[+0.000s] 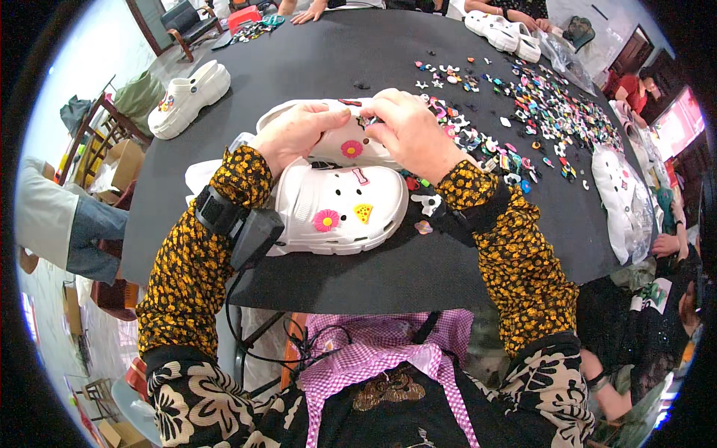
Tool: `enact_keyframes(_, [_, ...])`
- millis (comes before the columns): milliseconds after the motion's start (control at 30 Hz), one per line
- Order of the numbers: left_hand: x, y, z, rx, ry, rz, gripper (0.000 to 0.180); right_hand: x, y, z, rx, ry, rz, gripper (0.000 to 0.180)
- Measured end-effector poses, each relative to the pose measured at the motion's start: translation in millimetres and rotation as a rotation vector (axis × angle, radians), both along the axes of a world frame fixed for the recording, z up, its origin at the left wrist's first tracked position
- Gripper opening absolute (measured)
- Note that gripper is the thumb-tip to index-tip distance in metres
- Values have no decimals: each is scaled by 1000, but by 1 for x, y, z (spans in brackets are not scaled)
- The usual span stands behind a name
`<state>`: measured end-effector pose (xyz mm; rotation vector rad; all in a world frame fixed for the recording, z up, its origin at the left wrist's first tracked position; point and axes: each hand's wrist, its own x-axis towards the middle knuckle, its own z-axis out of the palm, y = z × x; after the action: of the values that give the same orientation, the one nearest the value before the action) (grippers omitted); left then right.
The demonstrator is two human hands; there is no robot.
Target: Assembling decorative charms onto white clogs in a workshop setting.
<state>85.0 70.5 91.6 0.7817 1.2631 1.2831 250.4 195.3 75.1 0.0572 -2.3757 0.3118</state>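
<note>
Left hand [299,138] is gripping far white clog [335,137], long axis lying nine-to-three; right hand [418,131], nearer three-o'clock toe, is curling over; can't tell what it's pinching.

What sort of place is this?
Probably a small shoe-decorating workshop: charm-studded white clogs, loose shoe charms scattered across a shared black table, and another person's hand at its far edge.

1 clog [340,205] lies before another clog [334,140]; charms [565,118] right, apparently a bag [566,61] beyond.
</note>
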Motion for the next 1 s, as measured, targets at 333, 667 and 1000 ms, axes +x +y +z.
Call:
enact_keyframes(333, [-3,-3,-4,-16,-8,-10,19,-4,4,8,-116,-141,41,19])
enact_keyframes(667, [1,-7,7,-203,384,81,21,1,-4,3,308,17,1,19])
enact_keyframes(1000, [13,-10,14,-129,159,110,22,41,1,19,21,55,-21,18])
